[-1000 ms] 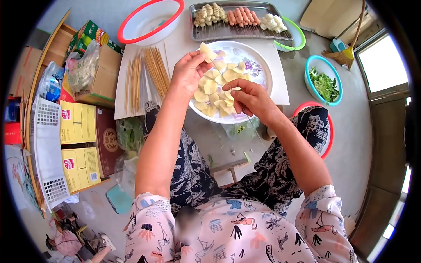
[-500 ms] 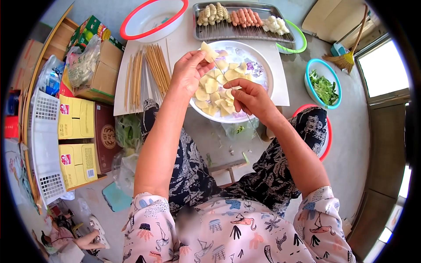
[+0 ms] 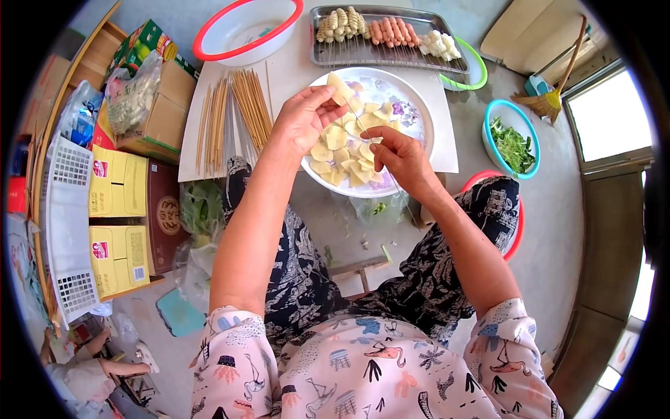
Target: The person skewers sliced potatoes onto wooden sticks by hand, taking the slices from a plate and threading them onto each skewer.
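My left hand (image 3: 304, 117) pinches a pale yellow potato slice (image 3: 340, 86) over the far left part of a round white plate (image 3: 423, 140). In my right hand (image 3: 399, 155) is a thin skewer (image 3: 354, 116), gripped between thumb and fingers. The skewer's upper end meets the slice near the left fingertips; whether it has pierced the slice I cannot tell. Its lower end slants down toward my right knee. More potato slices (image 3: 339, 137) lie loosely on the plate under both hands.
Bamboo sticks (image 3: 250, 101) lie at the table's left. Behind the plate, a metal tray (image 3: 391, 61) holds skewered food, including sausages (image 3: 395, 31). A red-rimmed basin (image 3: 246, 35) stands far left. A blue basin (image 3: 513, 106) of greens is on the floor, right.
My left hand and the potato slice have shifted slightly right and down. The right hand stays almost in place on the skewer. At lower left, another person's position has changed.
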{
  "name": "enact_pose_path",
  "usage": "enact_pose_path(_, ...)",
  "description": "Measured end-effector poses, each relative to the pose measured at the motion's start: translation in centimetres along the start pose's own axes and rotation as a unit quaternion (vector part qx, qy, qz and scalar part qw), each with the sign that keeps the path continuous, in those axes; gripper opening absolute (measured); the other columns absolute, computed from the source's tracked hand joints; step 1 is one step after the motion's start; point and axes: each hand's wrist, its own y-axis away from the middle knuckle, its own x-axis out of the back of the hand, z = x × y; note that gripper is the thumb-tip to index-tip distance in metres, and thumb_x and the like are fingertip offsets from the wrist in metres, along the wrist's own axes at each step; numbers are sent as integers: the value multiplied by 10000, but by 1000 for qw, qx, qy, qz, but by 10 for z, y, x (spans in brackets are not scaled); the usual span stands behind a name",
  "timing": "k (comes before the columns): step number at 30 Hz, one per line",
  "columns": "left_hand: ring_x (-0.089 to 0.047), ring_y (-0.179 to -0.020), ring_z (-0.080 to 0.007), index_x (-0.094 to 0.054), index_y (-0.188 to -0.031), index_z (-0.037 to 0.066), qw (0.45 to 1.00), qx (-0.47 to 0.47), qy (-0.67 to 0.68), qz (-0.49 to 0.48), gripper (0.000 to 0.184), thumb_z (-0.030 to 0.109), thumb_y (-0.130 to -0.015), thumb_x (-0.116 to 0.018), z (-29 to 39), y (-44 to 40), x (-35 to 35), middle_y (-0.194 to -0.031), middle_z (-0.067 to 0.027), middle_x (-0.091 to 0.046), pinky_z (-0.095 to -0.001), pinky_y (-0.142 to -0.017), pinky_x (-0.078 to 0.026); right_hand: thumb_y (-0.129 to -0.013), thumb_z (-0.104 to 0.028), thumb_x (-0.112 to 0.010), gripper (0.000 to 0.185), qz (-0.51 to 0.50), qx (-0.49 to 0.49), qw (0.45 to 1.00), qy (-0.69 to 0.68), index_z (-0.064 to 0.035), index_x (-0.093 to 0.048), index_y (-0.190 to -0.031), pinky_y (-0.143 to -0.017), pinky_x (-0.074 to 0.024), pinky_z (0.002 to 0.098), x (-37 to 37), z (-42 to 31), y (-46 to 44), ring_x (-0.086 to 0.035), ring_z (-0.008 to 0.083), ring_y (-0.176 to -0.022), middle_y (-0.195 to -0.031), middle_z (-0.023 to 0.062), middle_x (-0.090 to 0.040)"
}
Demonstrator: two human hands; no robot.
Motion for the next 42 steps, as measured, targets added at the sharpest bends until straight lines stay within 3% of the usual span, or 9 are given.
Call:
enact_pose_path(18, -617, -849, -226, -551, -1000, -57, 999, 38, -21, -27, 229, 71, -824, -622, 4, 2, 7, -941, -159, -613, -323, -796, -540, -839, -76, -544, 197, 69, 48, 992, 97, -89, -618, -1021, -585, -457, 301, 0, 9, -1, -578, 172, -567, -612, 97, -588)
enact_pose_path(25, -621, -843, -213, -581, -982, -31, 996, 58, -38, -48, 203, 88, -824, -629, 8, 3, 10, -926, -129, -618, -304, -807, -535, -827, -75, -551, 206, 79, 58, 982, 162, -111, -629, -1014, -597, -464, 322, 4, 8, 0, -602, 215, -586, -633, 110, -608)
enact_pose_path(35, -622, -835, -195, -585, -967, -25, 992, 76, -63, -82, 198, 96, -819, -636, 2, 3, 6, -893, -104, -616, -290, -808, -536, -846, -78, -524, 172, 60, 47, 994, 82, -64, -618, -989, -583, -456, 291, 0, 9, 0, -571, 150, -573, -618, 83, -587)
enact_pose_path(37, -623, -831, -192, -585, -966, -24, 992, 76, -65, -79, 197, 98, -820, -637, 0, 2, 7, -885, -101, -614, -289, -805, -538, -868, -41, -505, 150, 38, 20, 998, 46, -10, -595, -984, -568, -400, 232, 1, 3, 1, -471, 72, -592, -612, 9, -507)
enact_pose_path(42, -625, -764, -188, -595, -889, -13, 988, 95, -76, -91, 150, 86, -797, -660, -9, -3, 9, -819, -102, -612, -312, -764, -549, -854, -51, -512, 149, 31, 17, 999, 20, -9, -600, -967, -557, -404, 238, 1, 9, -4, -491, 78, -578, -616, 26, -547)
